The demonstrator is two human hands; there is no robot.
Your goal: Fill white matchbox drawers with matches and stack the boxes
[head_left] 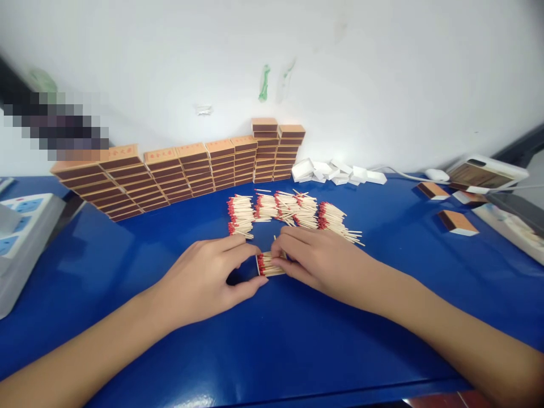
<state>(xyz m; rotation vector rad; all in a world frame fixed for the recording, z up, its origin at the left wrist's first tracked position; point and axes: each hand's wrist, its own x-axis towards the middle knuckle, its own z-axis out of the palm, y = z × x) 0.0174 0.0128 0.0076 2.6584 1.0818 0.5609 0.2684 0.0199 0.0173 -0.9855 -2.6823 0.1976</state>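
Both hands meet over a small white matchbox tray (269, 264) filled with red-tipped matches on the blue table (272, 345). My left hand (208, 275) curls around the tray's left end, thumb and forefinger touching it. My right hand (312, 258) presses its fingers on the matches from the right. Just behind lies a loose pile of matches (289, 212), heads mostly to the left.
Stacks of orange matchboxes (182, 170) line the wall at the back. Empty white inner trays (335, 171) lie back right. Loose matchboxes (457, 222) and a phone (484, 173) sit at the right. A white power strip (23, 238) rests at the left edge.
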